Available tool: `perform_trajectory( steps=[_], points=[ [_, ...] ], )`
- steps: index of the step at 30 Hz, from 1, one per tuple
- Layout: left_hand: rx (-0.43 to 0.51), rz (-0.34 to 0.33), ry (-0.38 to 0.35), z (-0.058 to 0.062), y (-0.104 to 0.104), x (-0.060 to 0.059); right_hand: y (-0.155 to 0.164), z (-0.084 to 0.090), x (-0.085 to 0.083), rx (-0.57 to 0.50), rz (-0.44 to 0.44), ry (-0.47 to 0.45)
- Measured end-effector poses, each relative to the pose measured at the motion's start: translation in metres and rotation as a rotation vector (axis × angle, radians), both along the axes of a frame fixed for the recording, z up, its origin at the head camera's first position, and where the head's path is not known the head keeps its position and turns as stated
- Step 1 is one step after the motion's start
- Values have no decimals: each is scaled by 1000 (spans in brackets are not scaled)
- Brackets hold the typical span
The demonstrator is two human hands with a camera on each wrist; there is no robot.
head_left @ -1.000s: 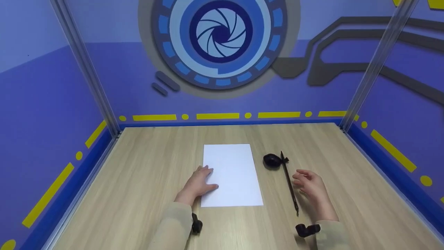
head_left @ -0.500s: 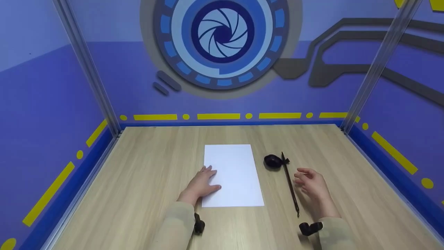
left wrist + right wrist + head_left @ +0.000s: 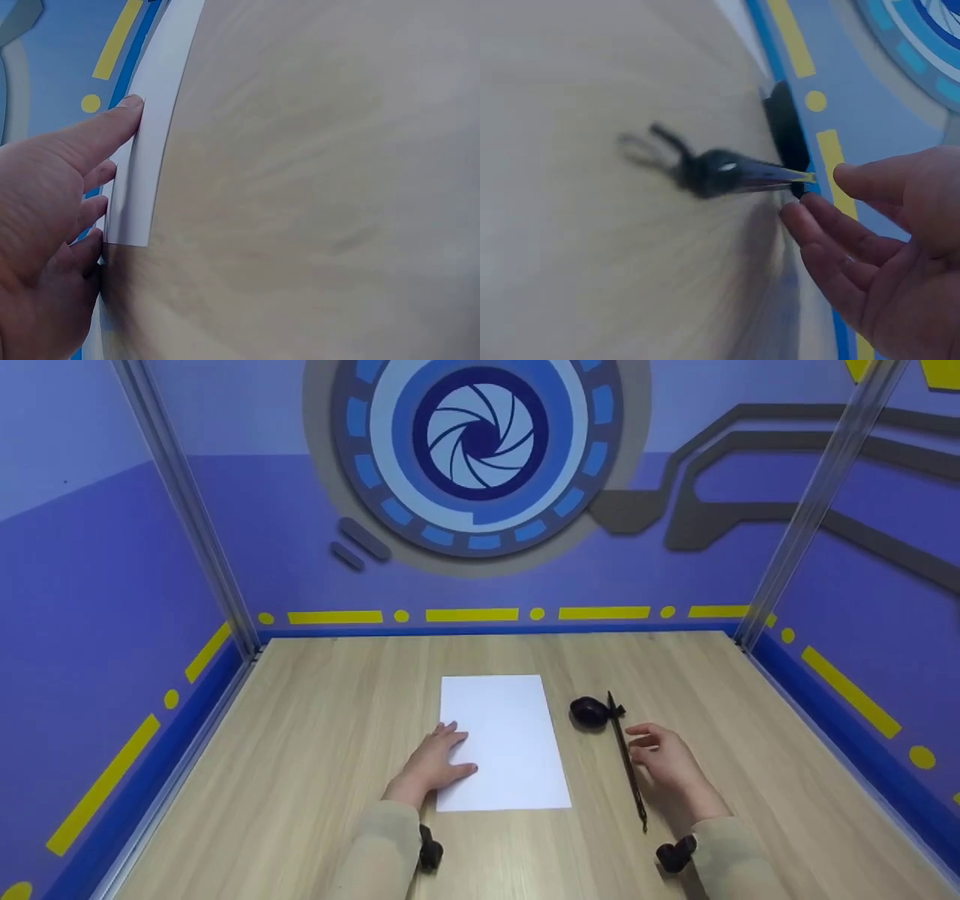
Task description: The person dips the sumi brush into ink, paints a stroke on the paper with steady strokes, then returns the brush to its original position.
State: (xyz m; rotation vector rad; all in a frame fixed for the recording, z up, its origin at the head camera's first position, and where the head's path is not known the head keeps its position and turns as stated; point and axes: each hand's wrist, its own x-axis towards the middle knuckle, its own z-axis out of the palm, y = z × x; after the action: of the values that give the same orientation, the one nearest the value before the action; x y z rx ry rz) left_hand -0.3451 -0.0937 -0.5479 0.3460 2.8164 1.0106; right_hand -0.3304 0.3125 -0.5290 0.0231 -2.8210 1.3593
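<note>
A white sheet of paper lies flat in the middle of the wooden table. My left hand rests on its left edge, thumb and fingers spread; the left wrist view shows the thumb on the paper. Right of the sheet, a dark calligraphy brush with a hanging loop at its near end leans its far end by a small rest on a round black dish or stone. My right hand is just right of the brush, fingers loosely bent. In the right wrist view, thumb and fingers stand apart around the brush shaft; contact is unclear.
The wooden table is closed in by blue-purple printed walls on the left, back and right. Metal posts stand at the back corners. A black wrist camera sits at each cuff.
My right hand has moved left, closer to the brush shaft. The left hand stays on the paper's left edge, and the paper, brush and black round piece lie as before.
</note>
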Motion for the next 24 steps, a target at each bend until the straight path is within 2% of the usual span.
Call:
perform_trajectory(
  steps=[9,13,19,21,24],
  points=[
    [16,4,-1,-1,0,1,1,-3,-5,277,109,79],
    [9,2,-4,-2,0,1,6,-3,-4,419,168,185],
    [-1,-4,-5,-1,0,-1,10,0,-2,604,364,437],
    [-4,-3,-6,-1,0,-1,10,1,-2,628,427,459],
    [1,-4,-4,-1,0,0,10,3,-2,615,496,429]
  ],
)
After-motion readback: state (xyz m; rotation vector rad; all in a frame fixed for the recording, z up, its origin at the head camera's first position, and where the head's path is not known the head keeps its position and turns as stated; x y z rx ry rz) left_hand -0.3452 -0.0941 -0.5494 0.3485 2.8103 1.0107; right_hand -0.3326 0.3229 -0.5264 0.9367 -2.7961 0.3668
